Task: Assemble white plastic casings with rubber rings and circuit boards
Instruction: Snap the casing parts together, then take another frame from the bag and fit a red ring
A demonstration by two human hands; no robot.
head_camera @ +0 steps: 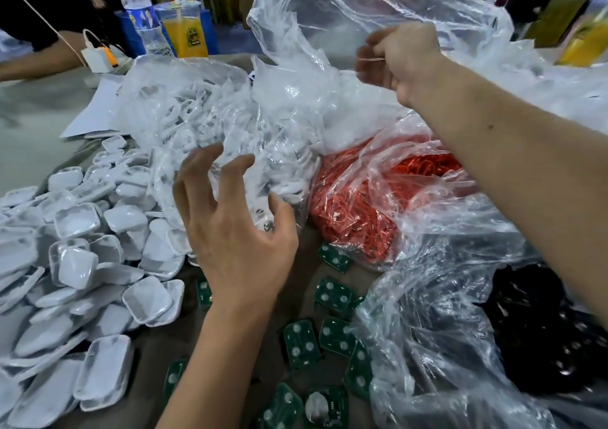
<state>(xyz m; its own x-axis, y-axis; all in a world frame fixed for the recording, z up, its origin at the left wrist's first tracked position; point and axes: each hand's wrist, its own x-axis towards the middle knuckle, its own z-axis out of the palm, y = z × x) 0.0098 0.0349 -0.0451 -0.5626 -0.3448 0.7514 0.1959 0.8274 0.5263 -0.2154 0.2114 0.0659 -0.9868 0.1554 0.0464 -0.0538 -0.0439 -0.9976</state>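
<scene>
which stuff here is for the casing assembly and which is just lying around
For the job:
white casings, loose pile
orange rubber rings, in a clear bag
green circuit boards, scattered
clear bag of white parts, by the left hand
big clear bag, pinched by the right hand

Just lying about:
water bottle
orange drink
white charger
paper sheet

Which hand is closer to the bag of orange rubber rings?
The left. The left hand hovers with spread fingers just beside the bag of orange rubber rings, on its left edge. The right hand is higher and farther back, pinching the clear plastic bag.
</scene>
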